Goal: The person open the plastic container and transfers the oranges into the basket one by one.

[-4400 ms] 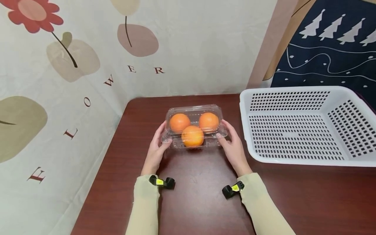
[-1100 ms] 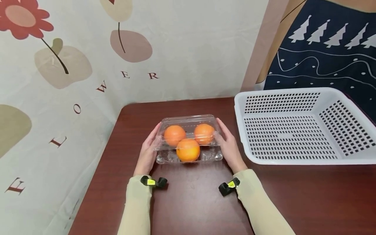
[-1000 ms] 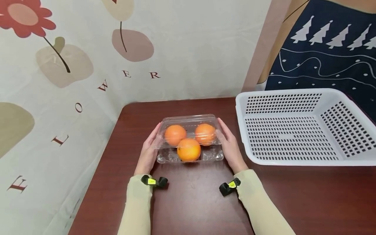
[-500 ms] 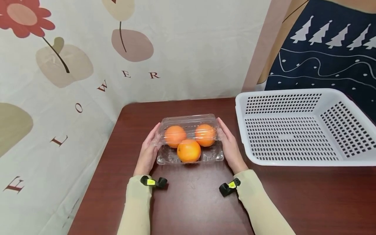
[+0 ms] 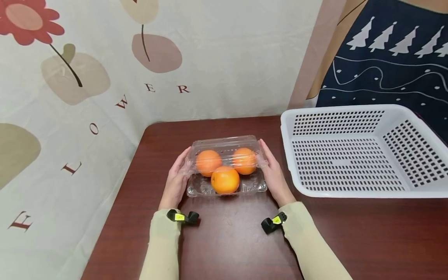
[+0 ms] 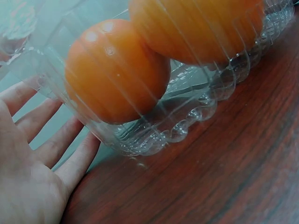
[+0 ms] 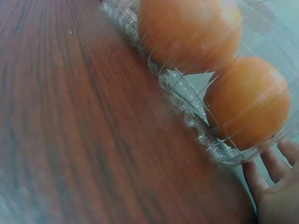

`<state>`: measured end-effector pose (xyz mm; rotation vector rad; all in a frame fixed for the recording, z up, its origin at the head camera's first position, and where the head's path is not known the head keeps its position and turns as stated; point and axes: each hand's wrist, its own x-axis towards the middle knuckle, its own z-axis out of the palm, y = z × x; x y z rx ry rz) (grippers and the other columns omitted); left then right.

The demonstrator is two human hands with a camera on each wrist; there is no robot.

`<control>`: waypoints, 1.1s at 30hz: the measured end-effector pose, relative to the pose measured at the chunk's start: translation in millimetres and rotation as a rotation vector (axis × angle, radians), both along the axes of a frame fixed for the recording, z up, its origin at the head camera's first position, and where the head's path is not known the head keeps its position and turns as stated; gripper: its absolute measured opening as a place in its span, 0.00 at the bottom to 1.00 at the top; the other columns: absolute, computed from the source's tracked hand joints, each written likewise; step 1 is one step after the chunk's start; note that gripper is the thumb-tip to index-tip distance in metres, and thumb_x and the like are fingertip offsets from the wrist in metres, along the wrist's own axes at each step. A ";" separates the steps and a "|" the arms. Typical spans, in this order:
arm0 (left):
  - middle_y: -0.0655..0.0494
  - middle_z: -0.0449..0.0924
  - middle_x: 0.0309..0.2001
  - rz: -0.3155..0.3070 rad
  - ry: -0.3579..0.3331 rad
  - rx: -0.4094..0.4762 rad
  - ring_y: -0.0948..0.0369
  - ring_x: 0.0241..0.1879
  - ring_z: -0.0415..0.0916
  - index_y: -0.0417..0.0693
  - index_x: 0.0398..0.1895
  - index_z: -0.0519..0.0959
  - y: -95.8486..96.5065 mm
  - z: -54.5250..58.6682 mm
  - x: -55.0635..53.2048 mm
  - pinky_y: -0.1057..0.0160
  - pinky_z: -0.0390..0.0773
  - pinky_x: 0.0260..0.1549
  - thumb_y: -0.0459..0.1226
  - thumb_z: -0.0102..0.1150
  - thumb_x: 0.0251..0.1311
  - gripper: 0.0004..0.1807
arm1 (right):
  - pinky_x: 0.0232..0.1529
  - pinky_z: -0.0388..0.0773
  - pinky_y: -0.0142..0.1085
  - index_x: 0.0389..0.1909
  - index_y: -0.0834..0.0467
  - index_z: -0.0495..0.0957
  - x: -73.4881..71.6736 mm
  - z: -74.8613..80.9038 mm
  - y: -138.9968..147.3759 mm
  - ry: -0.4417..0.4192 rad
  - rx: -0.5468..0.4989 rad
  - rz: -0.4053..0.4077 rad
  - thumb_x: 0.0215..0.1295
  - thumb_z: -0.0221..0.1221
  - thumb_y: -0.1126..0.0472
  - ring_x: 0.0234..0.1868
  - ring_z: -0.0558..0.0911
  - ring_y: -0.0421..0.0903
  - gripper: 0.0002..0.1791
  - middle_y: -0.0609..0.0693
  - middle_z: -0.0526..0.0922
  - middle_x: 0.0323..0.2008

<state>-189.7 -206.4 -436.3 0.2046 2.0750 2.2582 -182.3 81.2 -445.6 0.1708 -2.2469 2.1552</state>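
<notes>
In the middle of the head view, a clear plastic clamshell fruit box (image 5: 200,187) sits on the table with three oranges (image 5: 225,179) inside. Its lid (image 5: 224,144) is partly raised at the front, while the back edge stays down. My left hand (image 5: 175,181) grips the box's left side, and the thumb shows through the plastic near the lid's front corner. On the opposite side my right hand (image 5: 275,179) holds it the same way. Both wrist views show fingertips against the side walls, the left-hand fingers (image 6: 58,142) nearly straight and spread.
To the right stands a white perforated plastic basket (image 5: 341,161). The brown wooden table (image 5: 227,241) runs toward me. A printed cloth (image 5: 238,66) hangs behind the table and along its left side, with a dark blue tree-patterned cloth (image 5: 388,74) behind the basket.
Since the oldest frame, the lid's front edge has risen and shifted back, uncovering the box's front strip. My thumbs have moved from the front corners up to the lid. The last half second shows little motion.
</notes>
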 end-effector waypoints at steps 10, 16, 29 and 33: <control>0.62 0.54 0.65 0.003 0.015 -0.019 0.59 0.63 0.53 0.59 0.65 0.59 0.2 -0.4 -0.9 0.55 0.58 0.59 0.43 0.50 0.60 0.28 | 0.64 0.48 0.46 0.67 0.40 0.49 10.4 20.6 -1.9 0.009 0.029 -0.009 0.66 0.46 0.53 0.66 0.49 0.39 0.30 0.40 0.50 0.67; 0.61 0.54 0.65 0.008 0.048 -0.021 0.60 0.63 0.52 0.57 0.64 0.59 -0.7 -2.5 -2.7 0.60 0.61 0.57 0.43 0.49 0.61 0.27 | 0.64 0.47 0.46 0.67 0.41 0.49 8.9 21.5 -2.8 0.031 0.024 -0.004 0.65 0.48 0.54 0.66 0.49 0.39 0.31 0.41 0.51 0.67; 0.51 0.57 0.64 -0.008 0.114 0.102 0.55 0.62 0.56 0.47 0.60 0.58 0.4 -7.5 -6.7 0.65 0.65 0.54 0.35 0.47 0.62 0.23 | 0.64 0.50 0.40 0.66 0.49 0.52 -7.7 -7.7 -0.2 0.120 -0.059 0.003 0.63 0.52 0.54 0.65 0.53 0.36 0.32 0.41 0.55 0.66; 0.50 0.57 0.64 -0.005 0.109 0.148 0.54 0.61 0.57 0.46 0.55 0.59 1.5 -8.4 -7.1 0.64 0.67 0.52 0.34 0.48 0.61 0.20 | 0.64 0.50 0.40 0.65 0.53 0.53 -7.8 -9.6 -0.2 0.134 -0.082 -0.006 0.63 0.52 0.56 0.66 0.52 0.37 0.31 0.42 0.56 0.65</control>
